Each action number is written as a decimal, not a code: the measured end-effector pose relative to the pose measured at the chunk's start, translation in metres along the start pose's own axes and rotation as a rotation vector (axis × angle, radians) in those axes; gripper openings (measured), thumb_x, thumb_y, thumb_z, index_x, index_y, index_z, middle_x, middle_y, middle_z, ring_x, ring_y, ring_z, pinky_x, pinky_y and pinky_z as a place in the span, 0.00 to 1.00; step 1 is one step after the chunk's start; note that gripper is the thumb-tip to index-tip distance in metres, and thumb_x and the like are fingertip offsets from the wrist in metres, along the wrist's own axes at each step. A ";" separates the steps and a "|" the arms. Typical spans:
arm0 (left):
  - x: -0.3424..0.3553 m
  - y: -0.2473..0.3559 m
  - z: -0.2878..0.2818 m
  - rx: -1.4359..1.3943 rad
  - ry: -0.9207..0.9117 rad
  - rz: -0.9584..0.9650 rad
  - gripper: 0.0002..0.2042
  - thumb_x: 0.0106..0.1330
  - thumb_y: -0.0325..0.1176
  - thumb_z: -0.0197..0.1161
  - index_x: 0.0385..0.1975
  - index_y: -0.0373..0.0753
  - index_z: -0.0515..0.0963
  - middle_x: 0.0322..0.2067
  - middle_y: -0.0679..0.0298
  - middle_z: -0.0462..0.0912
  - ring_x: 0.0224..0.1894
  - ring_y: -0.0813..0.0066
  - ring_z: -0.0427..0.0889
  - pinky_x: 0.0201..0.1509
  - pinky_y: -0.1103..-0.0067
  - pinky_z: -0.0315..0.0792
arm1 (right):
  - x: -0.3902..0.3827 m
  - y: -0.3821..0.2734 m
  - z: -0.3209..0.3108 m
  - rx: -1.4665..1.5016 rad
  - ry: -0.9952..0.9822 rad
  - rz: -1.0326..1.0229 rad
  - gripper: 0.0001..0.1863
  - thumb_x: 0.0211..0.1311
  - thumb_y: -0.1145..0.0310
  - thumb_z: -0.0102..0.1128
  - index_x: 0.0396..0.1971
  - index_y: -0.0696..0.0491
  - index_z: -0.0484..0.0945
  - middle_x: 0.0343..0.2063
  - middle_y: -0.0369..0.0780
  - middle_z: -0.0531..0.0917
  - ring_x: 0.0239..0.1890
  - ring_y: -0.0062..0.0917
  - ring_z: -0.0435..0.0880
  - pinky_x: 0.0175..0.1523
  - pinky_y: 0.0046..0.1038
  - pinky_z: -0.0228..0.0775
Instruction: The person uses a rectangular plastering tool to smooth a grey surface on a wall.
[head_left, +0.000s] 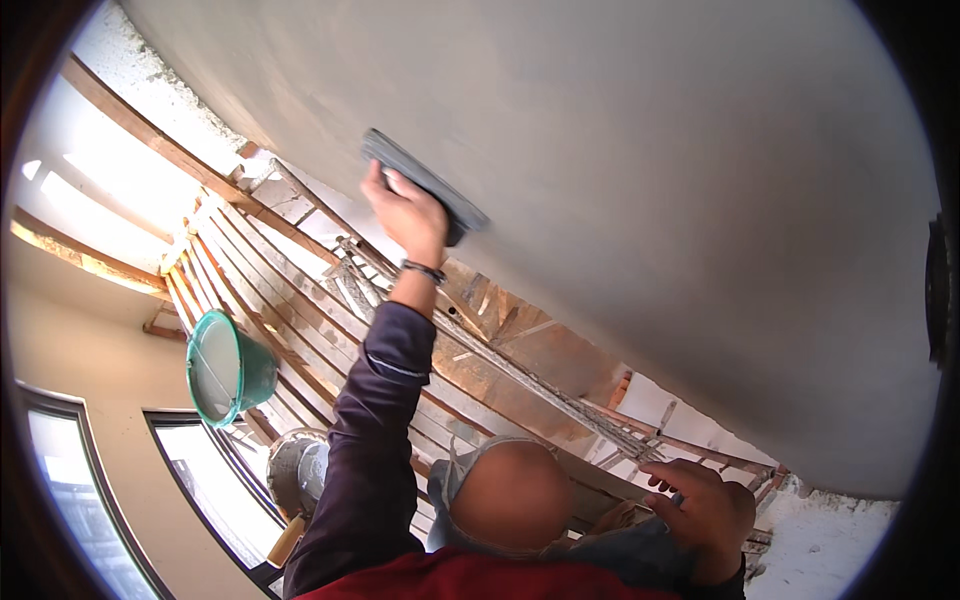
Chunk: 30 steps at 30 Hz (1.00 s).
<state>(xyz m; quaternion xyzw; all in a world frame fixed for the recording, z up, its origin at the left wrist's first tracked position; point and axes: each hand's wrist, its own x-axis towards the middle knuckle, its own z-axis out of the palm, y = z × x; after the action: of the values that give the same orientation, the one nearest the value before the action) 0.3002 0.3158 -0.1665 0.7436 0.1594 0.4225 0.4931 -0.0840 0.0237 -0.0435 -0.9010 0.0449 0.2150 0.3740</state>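
My left hand [408, 215] is closed on a grey plastering float [428, 183], whose long flat blade lies at or close against the smooth grey plastered wall [640, 170]. A dark band circles that wrist. At lower right, my right hand [705, 510] has loosely curled fingers, with the thumb apart from them. Nothing clear shows in its grasp, and part of the palm is hidden. Between my arms, a bare knee [510, 495] pokes through torn jeans.
Slatted wooden scaffolding [290, 300] lies beneath me, with gaps between its boards. A green bucket [262, 372] stands at left. Nearer is a mortar-smeared bucket [290, 475], with a wooden handle [287, 541] beside it. Poles [540, 385] run along the wall's lower edge. Windows [200, 470] line the left.
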 end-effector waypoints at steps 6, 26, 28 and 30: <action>-0.135 0.054 -0.015 -0.093 -0.205 -0.128 0.21 0.79 0.30 0.46 0.68 0.29 0.61 0.60 0.42 0.72 0.63 0.50 0.73 0.68 0.67 0.65 | -0.004 0.021 0.012 -0.077 -0.111 -0.401 0.22 0.66 0.60 0.66 0.57 0.50 0.81 0.46 0.45 0.87 0.48 0.40 0.86 0.53 0.37 0.78; -0.098 0.039 0.003 0.027 0.038 -0.204 0.17 0.75 0.34 0.53 0.61 0.42 0.73 0.51 0.49 0.82 0.51 0.48 0.82 0.54 0.61 0.74 | -0.030 0.022 0.005 -0.033 -0.143 -0.213 0.23 0.67 0.58 0.66 0.58 0.50 0.81 0.43 0.45 0.87 0.48 0.39 0.86 0.53 0.36 0.78; -0.015 0.018 -0.008 0.021 0.044 -0.237 0.17 0.75 0.35 0.54 0.61 0.41 0.73 0.52 0.49 0.83 0.52 0.48 0.82 0.55 0.62 0.75 | -0.045 -0.003 0.001 -0.149 -0.071 -0.084 0.22 0.66 0.58 0.66 0.57 0.50 0.82 0.43 0.44 0.87 0.49 0.38 0.86 0.52 0.35 0.78; 0.006 0.028 -0.011 0.008 0.024 -0.357 0.17 0.75 0.35 0.54 0.61 0.41 0.74 0.52 0.49 0.83 0.53 0.48 0.82 0.55 0.62 0.75 | -0.058 -0.016 0.007 -0.215 0.061 0.007 0.24 0.60 0.49 0.66 0.52 0.48 0.85 0.39 0.40 0.88 0.39 0.33 0.87 0.46 0.31 0.78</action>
<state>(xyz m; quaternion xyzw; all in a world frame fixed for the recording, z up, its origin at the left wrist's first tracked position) 0.2900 0.3133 -0.1372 0.7002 0.2963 0.3367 0.5554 -0.1354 0.0358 -0.0126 -0.9420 0.0358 0.1925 0.2727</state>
